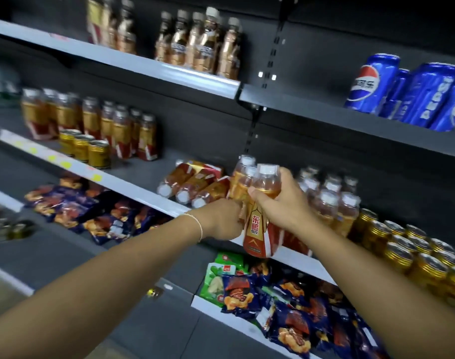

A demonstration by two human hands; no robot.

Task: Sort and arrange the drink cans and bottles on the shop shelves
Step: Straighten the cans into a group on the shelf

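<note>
The right hand [280, 203] grips a gold-and-red bottle [256, 229] by its shoulder at the middle shelf [117, 183] edge, the left hand [221, 221] seemingly holding a second bottle [240, 177]; stand both upright beside the standing bottles [332, 203].

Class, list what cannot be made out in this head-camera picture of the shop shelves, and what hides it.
- Head view: fingers of the left hand, hidden by its own back and the bottle in the right hand.
- Head view: top-shelf bottles, labels lost to motion blur.
- Head view: blue cans, cut by right edge.
</note>
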